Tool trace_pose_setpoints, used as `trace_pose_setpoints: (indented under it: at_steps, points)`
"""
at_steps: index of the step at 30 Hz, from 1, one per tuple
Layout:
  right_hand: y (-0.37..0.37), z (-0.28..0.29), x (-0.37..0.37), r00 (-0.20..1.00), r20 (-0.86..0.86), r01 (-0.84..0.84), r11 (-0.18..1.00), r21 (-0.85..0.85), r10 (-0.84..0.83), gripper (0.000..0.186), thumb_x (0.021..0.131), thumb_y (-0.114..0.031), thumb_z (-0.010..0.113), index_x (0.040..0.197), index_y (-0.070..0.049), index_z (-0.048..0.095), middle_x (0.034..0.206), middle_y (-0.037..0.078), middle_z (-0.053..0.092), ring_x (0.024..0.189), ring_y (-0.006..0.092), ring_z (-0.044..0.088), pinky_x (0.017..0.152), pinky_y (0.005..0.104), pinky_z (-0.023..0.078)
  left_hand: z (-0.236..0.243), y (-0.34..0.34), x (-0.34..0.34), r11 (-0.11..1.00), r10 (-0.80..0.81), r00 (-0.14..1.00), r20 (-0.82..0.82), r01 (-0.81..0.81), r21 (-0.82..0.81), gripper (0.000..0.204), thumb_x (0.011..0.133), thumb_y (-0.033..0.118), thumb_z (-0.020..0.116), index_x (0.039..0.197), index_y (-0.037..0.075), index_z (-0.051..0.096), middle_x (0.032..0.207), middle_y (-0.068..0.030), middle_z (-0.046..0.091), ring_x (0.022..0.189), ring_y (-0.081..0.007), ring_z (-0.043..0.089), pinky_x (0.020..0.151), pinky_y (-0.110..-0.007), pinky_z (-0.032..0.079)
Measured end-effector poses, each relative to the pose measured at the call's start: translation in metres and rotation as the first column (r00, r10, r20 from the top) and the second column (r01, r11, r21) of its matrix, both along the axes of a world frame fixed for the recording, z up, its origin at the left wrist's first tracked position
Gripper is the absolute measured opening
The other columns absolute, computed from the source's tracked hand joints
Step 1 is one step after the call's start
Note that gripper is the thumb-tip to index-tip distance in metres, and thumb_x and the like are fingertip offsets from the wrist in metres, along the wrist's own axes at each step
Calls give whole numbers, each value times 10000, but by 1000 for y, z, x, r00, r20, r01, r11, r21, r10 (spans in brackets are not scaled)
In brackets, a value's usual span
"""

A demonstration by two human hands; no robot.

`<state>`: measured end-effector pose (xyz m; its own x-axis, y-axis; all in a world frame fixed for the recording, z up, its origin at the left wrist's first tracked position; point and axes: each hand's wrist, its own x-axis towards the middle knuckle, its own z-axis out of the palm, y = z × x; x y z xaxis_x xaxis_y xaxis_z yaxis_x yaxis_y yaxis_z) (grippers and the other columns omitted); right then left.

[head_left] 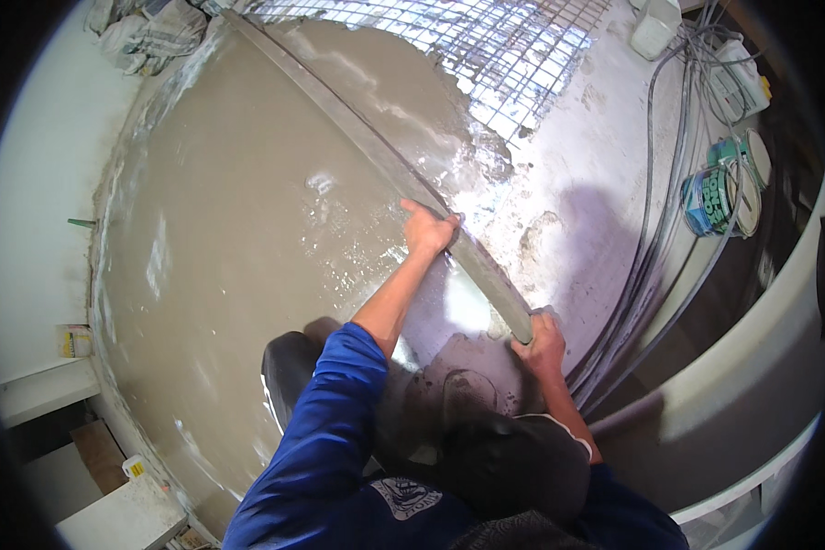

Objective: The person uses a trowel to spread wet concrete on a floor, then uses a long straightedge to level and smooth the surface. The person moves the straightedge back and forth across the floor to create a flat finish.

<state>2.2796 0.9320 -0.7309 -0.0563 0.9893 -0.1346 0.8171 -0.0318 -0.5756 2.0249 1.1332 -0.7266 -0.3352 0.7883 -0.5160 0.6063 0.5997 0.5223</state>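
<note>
A long straight screed bar lies slantwise across the wet mortar, running from the far left to near my knees. My left hand is wrapped round the bar partway along it. At the bar's near end my right hand grips its tip. Smooth, wet grey-brown mortar spreads left of the bar. Beyond the bar, a rougher heap of mortar reaches the wire mesh.
Grey cables run along the right side. Beside them stand two paint cans and a white jug. Sacks lie at the far left by the white wall. A curved pale edge borders the lower right.
</note>
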Motion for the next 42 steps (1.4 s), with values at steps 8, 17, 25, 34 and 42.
trace_pose_setpoints:
  at_steps: [8, 17, 25, 34, 42]
  points:
    - [25, 0, 3, 1000, -4, -30, 996, 84, 30, 398, 648, -234, 794, 932, -30, 602, 948, 166, 567, 910, 395, 565, 774, 478, 477, 5, 23, -1, 1000, 12, 1000, -23, -12, -2, 1266, 776, 457, 800, 1501, -160, -35, 1329, -366, 535, 1234, -439, 564, 1063, -410, 442]
    - [49, -2, 23, 999, 41, 5, 996, 86, -9, 371, 643, -216, 794, 908, -43, 602, 945, 148, 570, 926, 388, 569, 793, 477, 481, -6, 47, 18, 994, 71, 996, 47, -75, 85, 1227, 770, 365, 830, 1463, -215, 0, 1321, -357, 547, 1245, -408, 568, 1061, -387, 440]
    - [76, 0, 34, 999, 18, -33, 998, 51, 32, 408, 653, -221, 789, 969, -41, 604, 972, 149, 565, 954, 380, 564, 811, 476, 474, -16, 72, 17, 997, 24, 1000, 9, -25, 76, 1263, 767, 420, 814, 1453, -234, -20, 1281, -360, 575, 1219, -430, 581, 1059, -396, 455]
    - [65, -1, 43, 998, 55, -16, 999, 29, 15, 416, 655, -247, 786, 968, -37, 610, 996, 150, 563, 966, 380, 560, 822, 459, 479, -9, 63, 27, 996, 55, 996, 73, -60, 65, 1252, 765, 383, 834, 1482, -192, -16, 1367, -340, 519, 1253, -409, 557, 1080, -367, 427]
    - [65, -3, 60, 996, 92, -12, 991, 130, 0, 381, 667, -231, 791, 938, -43, 602, 969, 146, 587, 952, 374, 574, 815, 468, 488, -20, 69, 45, 993, -2, 998, 56, -5, 120, 1238, 785, 399, 800, 1467, -214, -32, 1272, -371, 574, 1216, -438, 580, 1063, -386, 448]
